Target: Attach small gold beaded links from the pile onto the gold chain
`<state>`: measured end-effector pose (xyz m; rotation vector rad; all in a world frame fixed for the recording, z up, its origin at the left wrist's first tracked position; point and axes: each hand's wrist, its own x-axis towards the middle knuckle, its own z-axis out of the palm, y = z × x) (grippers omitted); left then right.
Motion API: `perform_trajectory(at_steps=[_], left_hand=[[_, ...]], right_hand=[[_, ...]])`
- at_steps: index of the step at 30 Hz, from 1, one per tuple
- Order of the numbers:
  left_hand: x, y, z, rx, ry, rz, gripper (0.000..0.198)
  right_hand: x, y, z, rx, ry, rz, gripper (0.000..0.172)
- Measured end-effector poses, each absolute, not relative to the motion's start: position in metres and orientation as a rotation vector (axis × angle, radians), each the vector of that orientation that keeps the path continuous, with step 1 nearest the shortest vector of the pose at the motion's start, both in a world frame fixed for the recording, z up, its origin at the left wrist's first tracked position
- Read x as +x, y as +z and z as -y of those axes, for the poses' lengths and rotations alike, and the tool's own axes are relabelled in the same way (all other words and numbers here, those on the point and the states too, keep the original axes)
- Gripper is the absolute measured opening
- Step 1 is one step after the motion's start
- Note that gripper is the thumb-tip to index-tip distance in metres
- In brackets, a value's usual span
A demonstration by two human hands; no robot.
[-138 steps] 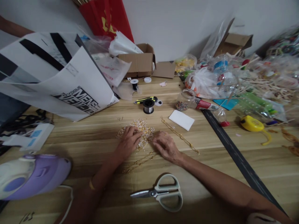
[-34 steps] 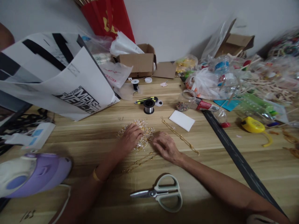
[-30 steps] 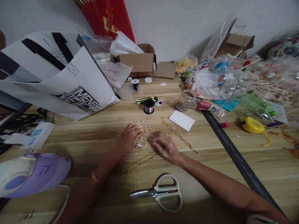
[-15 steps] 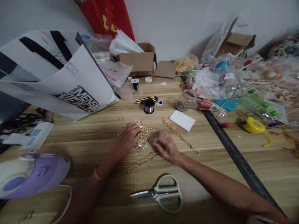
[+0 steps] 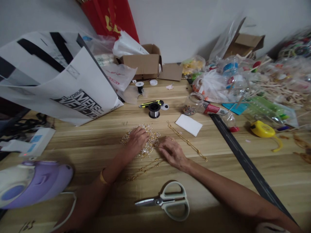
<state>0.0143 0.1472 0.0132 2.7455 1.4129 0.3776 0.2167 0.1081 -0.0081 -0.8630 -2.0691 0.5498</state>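
A tangled pile of gold and clear beaded pieces (image 5: 153,138) lies mid-table. My left hand (image 5: 136,141) rests on it with the fingers curled down into the tangle. My right hand (image 5: 172,151) sits at the pile's right edge, knuckles up, fingertips bent and pressed together on the wood; what they pinch is hidden. A thin gold chain (image 5: 187,141) runs diagonally just right of that hand. Another chain (image 5: 143,170) trails toward me between my wrists. A yellow band circles my left wrist.
Grey-handled scissors (image 5: 170,201) lie near me. Beyond the pile are a wire spool (image 5: 154,110), a yellow utility knife (image 5: 149,103), a white card (image 5: 189,125) and a bead jar (image 5: 191,104). White printed bag (image 5: 60,77) and purple appliance (image 5: 31,183) at left; black strip (image 5: 245,161) and craft clutter at right.
My left hand has crept slightly forward over the pile and its forearm has shifted. The right hand stays put. Another person's arm at the far left is gone from view.
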Motion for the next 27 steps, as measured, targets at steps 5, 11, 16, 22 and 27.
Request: perform_trajectory(at_steps=[5,11,16,22,27], left_hand=[[0.016,0.015,-0.148,2.752,0.344,-1.419,0.020],[0.015,0.011,-0.149,2.754,0.474,-1.414,0.019],[0.011,0.014,-0.145,2.473,0.941,-1.370,0.010],[0.017,0.027,-0.117,1.921,1.091,-1.406,0.004],[0.025,0.025,-0.101,1.515,1.059,-1.361,0.006]], right_hand=[[0.218,-0.012,-0.110,-0.935,0.664,1.982,0.011],[0.218,-0.015,-0.112,-1.029,0.815,1.831,0.011],[0.219,-0.015,-0.113,-1.044,0.993,1.666,0.015],[0.219,-0.014,-0.118,-1.060,1.114,1.443,0.019],[0.220,-0.015,-0.123,-1.068,1.136,1.337,0.021]])
